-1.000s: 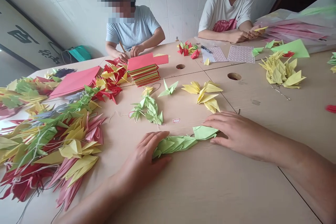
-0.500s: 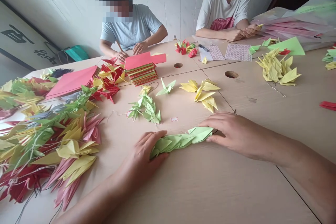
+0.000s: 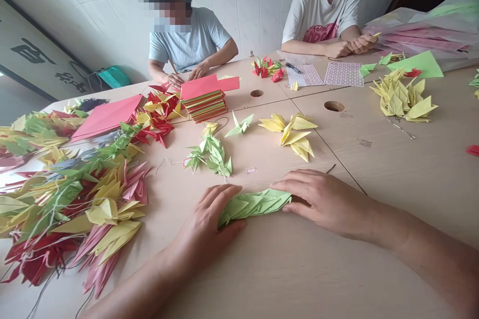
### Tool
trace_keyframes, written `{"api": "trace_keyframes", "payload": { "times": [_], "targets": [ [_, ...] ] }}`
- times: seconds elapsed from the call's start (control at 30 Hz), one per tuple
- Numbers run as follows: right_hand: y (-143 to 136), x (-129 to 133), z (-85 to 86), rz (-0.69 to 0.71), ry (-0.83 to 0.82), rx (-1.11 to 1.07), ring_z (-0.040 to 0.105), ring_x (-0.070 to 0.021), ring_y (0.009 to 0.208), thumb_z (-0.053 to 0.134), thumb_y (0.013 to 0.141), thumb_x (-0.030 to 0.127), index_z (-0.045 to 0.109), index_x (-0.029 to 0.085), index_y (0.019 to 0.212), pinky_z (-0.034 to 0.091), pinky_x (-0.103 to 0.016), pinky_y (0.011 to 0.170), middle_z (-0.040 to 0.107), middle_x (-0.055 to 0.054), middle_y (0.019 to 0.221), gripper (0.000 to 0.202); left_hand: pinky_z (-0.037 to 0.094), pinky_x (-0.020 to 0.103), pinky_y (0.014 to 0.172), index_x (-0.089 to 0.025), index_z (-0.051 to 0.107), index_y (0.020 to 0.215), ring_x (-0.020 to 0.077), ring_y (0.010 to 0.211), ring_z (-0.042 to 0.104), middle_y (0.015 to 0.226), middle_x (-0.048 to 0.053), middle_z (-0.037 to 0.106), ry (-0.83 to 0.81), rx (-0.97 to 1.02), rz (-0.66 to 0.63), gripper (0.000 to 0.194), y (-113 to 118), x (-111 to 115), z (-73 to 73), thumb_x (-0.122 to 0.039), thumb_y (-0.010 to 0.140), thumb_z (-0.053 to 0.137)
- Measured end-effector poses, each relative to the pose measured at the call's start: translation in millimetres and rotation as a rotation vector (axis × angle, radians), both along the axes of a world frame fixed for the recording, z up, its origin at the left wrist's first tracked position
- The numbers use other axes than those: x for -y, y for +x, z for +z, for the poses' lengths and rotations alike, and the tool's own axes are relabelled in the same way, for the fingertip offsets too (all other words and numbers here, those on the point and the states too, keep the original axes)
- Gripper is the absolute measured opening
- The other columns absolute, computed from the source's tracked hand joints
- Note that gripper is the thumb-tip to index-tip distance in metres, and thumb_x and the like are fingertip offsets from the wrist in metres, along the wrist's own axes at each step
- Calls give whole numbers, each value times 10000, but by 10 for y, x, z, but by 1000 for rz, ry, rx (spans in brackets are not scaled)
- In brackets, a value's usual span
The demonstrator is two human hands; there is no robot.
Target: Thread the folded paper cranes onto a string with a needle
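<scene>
A row of green folded paper cranes, packed tightly together, lies on the table between my hands. My left hand is wrapped round the row's left end, thumb on the near side and fingers on the far side. At the other end my right hand grips the tip between thumb and fingers. A short dark cord end sticks out behind the right hand. Beyond the row are a bunch of small green cranes, a single green crane and a yellow paper crane cluster.
A large heap of strung paper cranes covers the left side. Farther back are a stack of coloured paper, red sheets, yellow cranes and printed label sheets. Two people sit across the table.
My right hand has moved left toward my left hand, and the green crane row between them is shorter and more tightly packed. The whole view has shifted slightly.
</scene>
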State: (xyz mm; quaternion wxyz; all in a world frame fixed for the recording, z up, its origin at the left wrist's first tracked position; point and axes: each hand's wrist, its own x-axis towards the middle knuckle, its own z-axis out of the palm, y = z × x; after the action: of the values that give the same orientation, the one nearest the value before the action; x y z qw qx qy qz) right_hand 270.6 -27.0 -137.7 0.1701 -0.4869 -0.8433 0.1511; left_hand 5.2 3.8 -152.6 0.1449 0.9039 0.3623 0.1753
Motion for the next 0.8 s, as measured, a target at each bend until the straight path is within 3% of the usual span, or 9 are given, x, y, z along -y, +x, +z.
{"api": "trace_keyframes", "payload": {
  "times": [0.1,0.2,0.43,0.53,0.63,0.8],
  "targets": [
    [-38,0,4,16,-9,-18,651,-203,931,606,871,168,655,199,1151,533,-351,793,704,-48,1026,286,423,473,1047,-209,452,1322,280,1268,439,1344,121,540,135,-35,-135,490,16,10,46,-289,870,624],
    [-57,-5,-22,44,11,-48,644,-204,939,587,888,175,635,214,1202,523,-357,803,705,-43,1036,320,367,518,1083,-228,547,1242,286,1269,432,1314,98,562,167,-101,-267,346,42,9,66,-281,901,581],
    [31,-18,7,57,7,-99,632,-179,816,483,947,223,733,220,1020,494,-309,707,697,-40,897,260,462,402,997,-211,610,1160,216,1119,538,1210,88,602,48,-8,-238,256,76,-4,15,-197,911,551],
    [60,-15,88,-48,-133,-194,632,-155,824,487,940,273,740,253,963,489,-272,703,684,-25,937,255,494,365,944,-209,619,1147,205,1104,552,1218,89,602,12,23,-205,252,78,2,14,-162,915,532],
    [71,-22,103,-192,-312,-276,635,-160,787,507,911,322,729,273,938,483,-267,673,688,-7,853,229,514,353,902,-208,630,1125,203,1074,571,1186,91,617,-1,24,-175,245,77,14,19,-144,918,516],
    [97,-69,-69,-335,-595,-418,600,-149,654,539,871,399,641,268,1019,460,-262,576,667,18,738,222,516,336,885,-201,623,1111,198,1054,582,1165,95,618,1,29,-165,235,60,35,5,-132,914,516]
  ]
}}
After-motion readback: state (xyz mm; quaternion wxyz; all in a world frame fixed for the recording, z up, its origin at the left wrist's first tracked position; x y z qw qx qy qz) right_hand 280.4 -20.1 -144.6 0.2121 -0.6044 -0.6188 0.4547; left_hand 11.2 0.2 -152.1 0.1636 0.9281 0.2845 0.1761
